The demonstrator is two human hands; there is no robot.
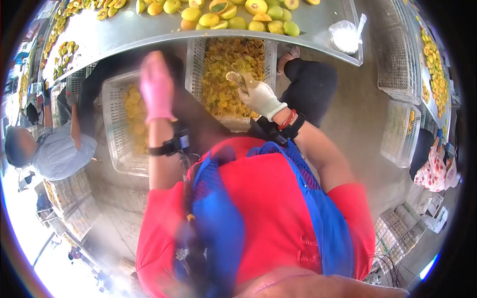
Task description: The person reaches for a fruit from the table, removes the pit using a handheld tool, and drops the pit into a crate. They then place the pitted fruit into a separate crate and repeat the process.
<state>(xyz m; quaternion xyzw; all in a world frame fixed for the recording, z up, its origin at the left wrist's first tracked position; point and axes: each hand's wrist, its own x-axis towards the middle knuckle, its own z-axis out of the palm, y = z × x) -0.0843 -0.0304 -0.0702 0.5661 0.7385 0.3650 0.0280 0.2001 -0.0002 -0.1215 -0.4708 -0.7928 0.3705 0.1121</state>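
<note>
My left hand (157, 87), in a pink glove, is raised beside the inner edge of a white crate (115, 134) holding yellow pieces. Motion blur smears its fingers, so their grip is unclear. My right hand (261, 98), in a white glove, hangs over a second white crate (194, 74), filled with yellow peels or slices (232, 59). Its fingers are closed on a small, partly hidden object (238, 82) that I cannot make out. Ahead, yellow-green fruit (237, 23), some of it cut open, lies near the front edge of a metal table (124, 29).
A clear plastic bag (344, 37) with white contents sits at the table's right corner. Stacked crates (397, 64) stand at the right. One person (62, 151) is at the left, another (431, 171) at the far right. More fruit (435, 74) covers a right-hand table.
</note>
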